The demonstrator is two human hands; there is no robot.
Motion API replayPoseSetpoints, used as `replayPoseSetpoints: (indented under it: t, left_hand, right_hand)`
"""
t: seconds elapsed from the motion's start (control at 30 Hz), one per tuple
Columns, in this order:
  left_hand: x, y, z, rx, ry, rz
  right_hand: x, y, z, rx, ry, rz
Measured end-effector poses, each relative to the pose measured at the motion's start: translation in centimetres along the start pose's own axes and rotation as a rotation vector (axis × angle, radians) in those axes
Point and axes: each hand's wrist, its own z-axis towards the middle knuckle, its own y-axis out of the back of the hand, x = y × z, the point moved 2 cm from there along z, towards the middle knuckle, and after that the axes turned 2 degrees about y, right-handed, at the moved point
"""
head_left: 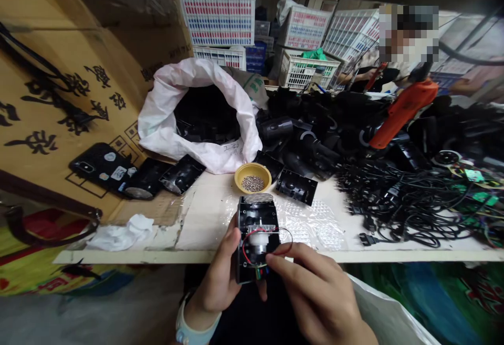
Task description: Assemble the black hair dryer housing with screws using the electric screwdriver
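Note:
My left hand [216, 274] grips a black plastic housing half [244, 213] by its side, just in front of the table edge, with the open interior facing me. Inside it sits a small motor with a white plastic top [259, 239]. Thin red and black wires [292, 236] loop out around the motor. My right hand [321, 287] has its fingertips pinched at the housing's right side, on the wires beside the motor. Their exact grip is partly hidden. Beyond the housing stands a yellow bowl [241, 181] of small metal screws.
Black housing shells [297, 186] lie on the table [205, 229]. A white sack [157, 116] holds dark parts. Tangled black power cords [397, 213] lie right, beneath a hanging orange electric screwdriver [405, 111]. A phone [102, 165] leans against a cardboard box [74, 108]. Another person works opposite.

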Motion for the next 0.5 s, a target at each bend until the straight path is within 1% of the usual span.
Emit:
replayPoseSetpoints:
  t: [0.07, 0.13, 0.23, 0.33, 0.4, 0.5]
  left_hand:
    - [0.0, 0.2, -0.2, 0.041, -0.004, -0.011]
    - [-0.2, 0.3, -0.4, 0.051, -0.001, 0.001]
    - [-0.4, 0.2, -0.5, 0.018, 0.007, 0.048]
    - [-0.6, -0.3, -0.5, -0.015, 0.015, 0.094]
    - [-0.8, -0.6, -0.5, -0.015, 0.014, 0.112]
    - [-0.9, -1.0, -0.5, -0.02, 0.019, 0.122]
  right_hand:
    - [0.0, 0.0, 0.0, 0.003, 0.045, -0.049]
    - [0.0, 0.0, 0.1, 0.008, 0.06, -0.084]
    - [0.2, 0.1, 0.0, 0.031, 0.063, -0.145]
    - [0.2, -0.1, -0.1, 0.008, 0.038, -0.188]
    - [0.2, -0.4, -0.1, 0.004, 0.026, -0.198]
    - [0.2, -0.7, -0.1, 0.049, 0.046, -0.188]
